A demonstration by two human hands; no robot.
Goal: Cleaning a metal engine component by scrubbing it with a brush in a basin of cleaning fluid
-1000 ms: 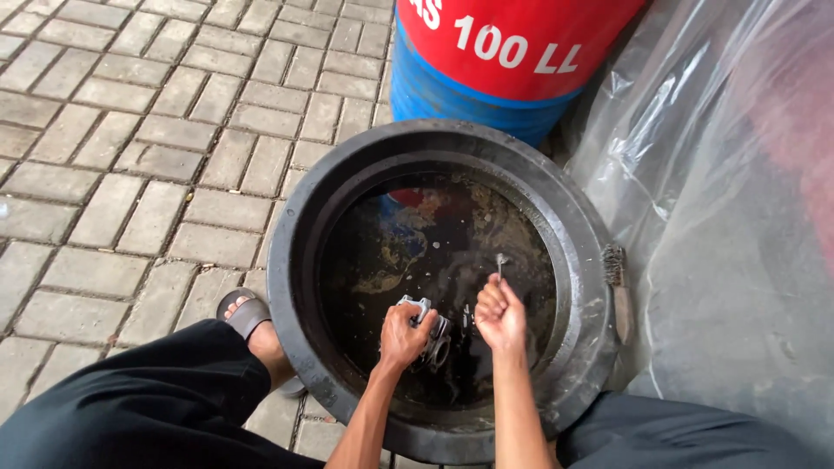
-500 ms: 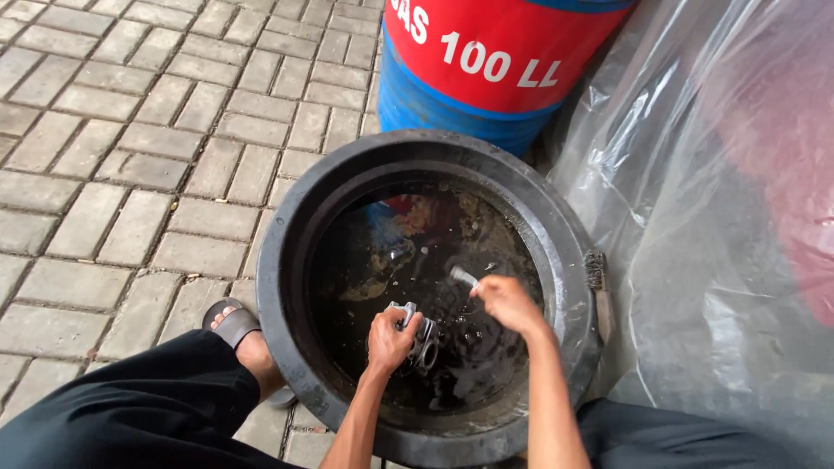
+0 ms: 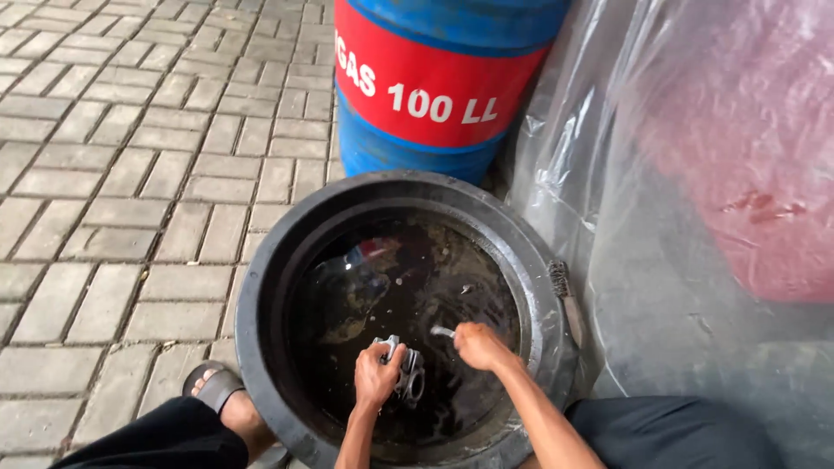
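A round black tub (image 3: 269, 287) of dark liquid stands on the paving in front of me. My left hand (image 3: 375, 375) grips a grey metal part (image 3: 407, 373) with round openings, held at the liquid's surface near the tub's front. My right hand (image 3: 476, 345) is closed around a small brush (image 3: 441, 331), its pale tip pointing left, just right of the metal part. Both forearms reach in over the tub's near rim.
A blue and red drum (image 3: 434, 82) stands right behind the tub. Clear plastic sheeting (image 3: 660, 287) over a red object (image 3: 747, 148) fills the right side. A wire brush (image 3: 565, 295) lies on the tub's right rim. My sandalled foot (image 3: 217, 391) rests left of the tub.
My right hand moved from beside the left hand out to the right and back toward the metal part, brush tip turning from upright to pointing left. The camera view shifted slightly.
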